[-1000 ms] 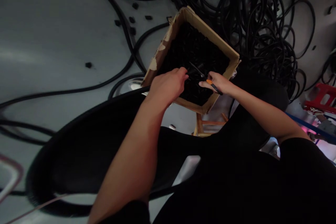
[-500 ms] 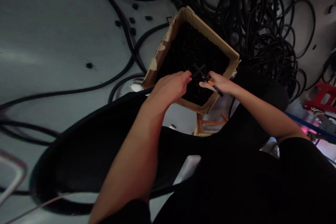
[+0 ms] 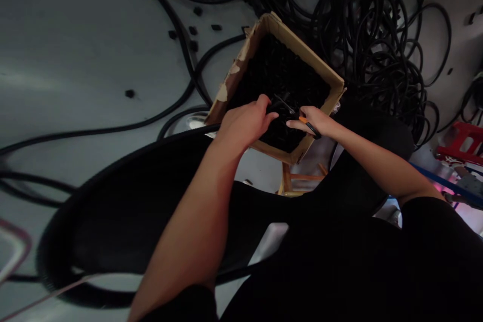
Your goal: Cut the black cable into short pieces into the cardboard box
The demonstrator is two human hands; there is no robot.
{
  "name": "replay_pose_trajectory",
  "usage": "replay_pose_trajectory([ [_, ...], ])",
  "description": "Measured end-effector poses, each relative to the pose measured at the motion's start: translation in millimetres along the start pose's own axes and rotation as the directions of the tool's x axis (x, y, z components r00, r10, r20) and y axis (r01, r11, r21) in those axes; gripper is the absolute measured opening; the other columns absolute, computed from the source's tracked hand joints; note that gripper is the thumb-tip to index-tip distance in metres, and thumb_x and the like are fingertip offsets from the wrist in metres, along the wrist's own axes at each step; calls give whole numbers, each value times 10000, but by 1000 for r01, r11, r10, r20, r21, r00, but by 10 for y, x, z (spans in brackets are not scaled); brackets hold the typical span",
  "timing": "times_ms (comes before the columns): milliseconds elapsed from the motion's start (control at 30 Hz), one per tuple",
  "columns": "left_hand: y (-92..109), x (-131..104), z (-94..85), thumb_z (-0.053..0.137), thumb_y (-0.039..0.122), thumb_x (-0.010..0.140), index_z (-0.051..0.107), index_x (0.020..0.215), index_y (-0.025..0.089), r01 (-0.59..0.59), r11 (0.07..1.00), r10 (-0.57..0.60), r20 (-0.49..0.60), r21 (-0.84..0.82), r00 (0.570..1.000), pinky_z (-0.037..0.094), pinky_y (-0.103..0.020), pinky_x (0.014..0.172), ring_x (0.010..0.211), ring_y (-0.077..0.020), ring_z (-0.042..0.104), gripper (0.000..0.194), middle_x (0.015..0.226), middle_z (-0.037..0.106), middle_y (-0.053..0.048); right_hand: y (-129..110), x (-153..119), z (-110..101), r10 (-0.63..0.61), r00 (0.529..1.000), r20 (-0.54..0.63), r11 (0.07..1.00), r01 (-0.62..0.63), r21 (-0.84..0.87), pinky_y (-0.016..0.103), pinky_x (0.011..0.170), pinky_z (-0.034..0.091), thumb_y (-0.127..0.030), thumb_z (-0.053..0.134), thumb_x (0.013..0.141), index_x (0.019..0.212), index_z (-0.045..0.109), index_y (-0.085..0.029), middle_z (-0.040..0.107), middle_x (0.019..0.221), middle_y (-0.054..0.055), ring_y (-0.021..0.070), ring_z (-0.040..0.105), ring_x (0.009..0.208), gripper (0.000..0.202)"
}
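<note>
My right hand (image 3: 316,122) grips a pair of scissors (image 3: 310,127) with orange and black handles. Their blades point up and left over the cardboard box (image 3: 307,50). Close to the blade tips, my left hand (image 3: 247,121) is closed around a black rubber strip (image 3: 124,158), its end just showing between thumb and forefinger. The strip loops down past my left forearm at the lower left. Small dark cut pieces (image 3: 287,68) fill much of the box beneath both hands; single ones are hard to make out.
A tangled heap of black strip (image 3: 373,35) lies on the floor behind and right of the box. Short black pieces (image 3: 130,93) are scattered at left. A wooden stool (image 3: 287,178) stands below the box, a red plastic stool (image 3: 462,141) at far right.
My left thumb and forefinger have spread a little farther apart around the strip's end. The scissor blades have shifted slightly; my right hand stays nearly in place.
</note>
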State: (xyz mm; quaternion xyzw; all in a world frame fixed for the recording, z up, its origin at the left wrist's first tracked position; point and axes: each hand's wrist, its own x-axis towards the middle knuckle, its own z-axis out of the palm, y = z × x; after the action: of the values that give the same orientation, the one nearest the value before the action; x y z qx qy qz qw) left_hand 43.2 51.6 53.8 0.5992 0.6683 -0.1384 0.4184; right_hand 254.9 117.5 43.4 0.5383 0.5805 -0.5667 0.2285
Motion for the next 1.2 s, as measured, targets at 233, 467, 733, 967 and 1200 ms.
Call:
replay_pose_trajectory([
  [233,50,33,52,480,286,1252,722,1506,182,-91,995,93,-68,34,993,664,-422,1003,1262,-392,866,366,1409,847,-198,-23,64,-1,-58,998,-22,980,53,-192,296,795,552,-439,879,1123,1040,577,-226,783,925,55,237,799,904,378],
  [467,-3,-37,45,489,221,1219,745,1413,177,-161,987,157,-146,-12,977,671,-434,1052,1288,-388,855,324,1376,851,-194,-156,-201,-60,-150,982,-117,950,111,-291,359,850,566,-671,799,1140,1337,577,-186,832,1142,140,290,806,995,569],
  [733,10,24,-109,508,238,1222,723,1327,202,-120,980,108,-86,-157,990,687,-438,1030,1305,-386,858,242,1411,844,-196,-231,-207,-188,-228,972,-61,924,196,-329,348,882,531,-474,660,1211,1492,598,-256,821,1378,114,290,807,1148,361],
  [967,72,105,-197,506,255,1228,698,1320,201,-81,982,80,-16,-172,997,689,-476,1094,1374,-412,845,220,1404,850,-210,-311,-189,-208,-204,979,7,894,189,-405,340,852,504,-444,604,1220,1543,598,-260,807,1423,119,281,792,1114,371],
  [1200,47,145,-194,502,304,1213,695,1266,239,-117,973,103,-80,-199,991,694,-493,1089,1333,-414,855,210,1382,857,-215,-363,-202,-253,-186,983,4,917,175,-358,344,825,512,-457,622,1198,1480,611,-266,809,1407,125,285,779,1069,341],
])
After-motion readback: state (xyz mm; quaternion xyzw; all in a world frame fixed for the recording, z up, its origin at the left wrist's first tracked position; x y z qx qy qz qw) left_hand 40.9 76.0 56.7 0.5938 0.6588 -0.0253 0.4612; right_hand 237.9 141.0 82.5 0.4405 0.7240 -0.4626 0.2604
